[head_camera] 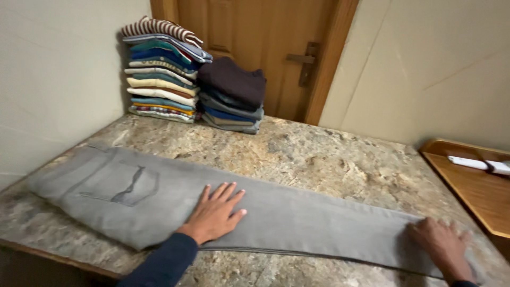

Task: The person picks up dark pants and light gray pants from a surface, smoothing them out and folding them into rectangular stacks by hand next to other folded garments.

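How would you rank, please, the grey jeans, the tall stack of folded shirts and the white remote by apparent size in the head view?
1. grey jeans, across the table, nearest the camera.
2. tall stack of folded shirts, farther back.
3. white remote, smallest.

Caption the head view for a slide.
Both hands, left and right, press flat on grey jeans on a stone table.

The person's left hand lies flat, palm down, with the fingers spread wide and pointing up and to the right, the thumb angled out to the side. Its forearm, in a dark blue sleeve, comes in from the lower edge. The right hand also presses down flat at the lower right, fingers slightly curled and blurred, the wrist bent near the frame's bottom edge.
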